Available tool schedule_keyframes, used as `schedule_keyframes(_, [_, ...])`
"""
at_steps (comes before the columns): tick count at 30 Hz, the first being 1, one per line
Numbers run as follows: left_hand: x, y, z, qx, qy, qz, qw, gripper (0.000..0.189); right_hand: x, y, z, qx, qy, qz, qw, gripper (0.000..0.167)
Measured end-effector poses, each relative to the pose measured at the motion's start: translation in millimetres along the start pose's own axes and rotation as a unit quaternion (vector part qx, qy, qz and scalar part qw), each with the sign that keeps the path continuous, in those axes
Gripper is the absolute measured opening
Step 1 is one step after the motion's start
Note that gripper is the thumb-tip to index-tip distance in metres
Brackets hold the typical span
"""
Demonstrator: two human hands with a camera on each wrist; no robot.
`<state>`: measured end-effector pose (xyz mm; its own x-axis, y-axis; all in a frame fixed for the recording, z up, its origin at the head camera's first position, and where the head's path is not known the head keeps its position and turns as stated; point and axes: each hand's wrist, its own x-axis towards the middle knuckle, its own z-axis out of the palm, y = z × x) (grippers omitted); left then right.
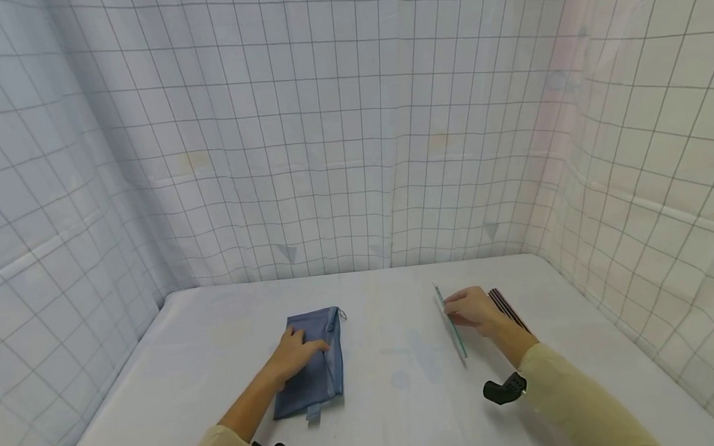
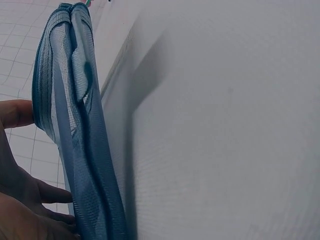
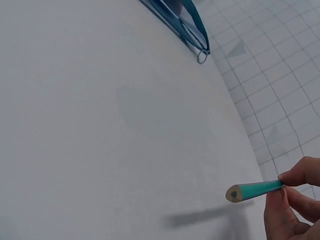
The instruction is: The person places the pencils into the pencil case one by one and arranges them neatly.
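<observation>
A blue zip pouch [image 1: 308, 390] with mesh showing along its zip lies flat on the white table. My left hand [image 1: 294, 358] rests on top of it, fingers spread, the thumb towards the zip side. In the left wrist view the fingertips touch the face of the pouch [image 2: 92, 165]. Over the right part of the table, my right hand [image 1: 469, 308] pinches a green pencil [image 1: 456, 333] between thumb and fingers. The right wrist view shows the blunt, unsharpened end of this pencil [image 3: 250, 190], with its shadow on the table below.
Several dark, thin sticks [image 1: 509, 309] lie side by side just right of my right hand, partly hidden by the forearm. White table surface [image 1: 396, 357] lies between pouch and pencil. A white gridded curtain [image 1: 340, 149] rises behind the table and on both sides.
</observation>
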<state>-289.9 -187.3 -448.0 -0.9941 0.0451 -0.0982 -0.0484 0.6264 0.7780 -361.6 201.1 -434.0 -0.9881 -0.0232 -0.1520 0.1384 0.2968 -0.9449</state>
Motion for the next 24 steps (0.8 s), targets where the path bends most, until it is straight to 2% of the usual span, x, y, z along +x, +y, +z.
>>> schedule_keyframes(7, [-1.3, 0.2, 0.0, -0.008, 0.0, 0.004, 1.0, 0.091, 2.0, -4.5, 26.0, 0.026, -0.012, 0.012, 0.9995, 0.029])
schedule_keyframes(17, [-1.0, 2.5, -0.5, -0.003, 0.004, 0.0, 1.0, 0.09, 0.3, -20.7, 75.0, 0.026, -0.02, 0.014, 0.9994, 0.021])
schedule_keyframes(24, [0.2, 1.0, -0.6, -0.003, 0.004, 0.001, 1.0, 0.09, 0.1, -27.7, 102.9, 0.033, -0.042, 0.01, 0.9985, 0.02])
